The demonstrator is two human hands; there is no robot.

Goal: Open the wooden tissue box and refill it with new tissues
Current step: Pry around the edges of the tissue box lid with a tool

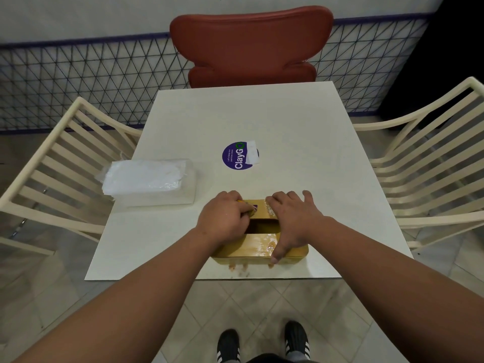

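Both hands gripping wooden tissue box (258, 247) on tabletop (262, 121), left hand (222, 218) fingers curling into slot, right hand (293, 221) clamping lid; glossy lid risking slipping, box skidding.

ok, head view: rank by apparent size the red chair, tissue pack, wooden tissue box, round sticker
1. red chair
2. tissue pack and wooden tissue box: look alike, and hands hide part of the box, so not ranked
3. round sticker
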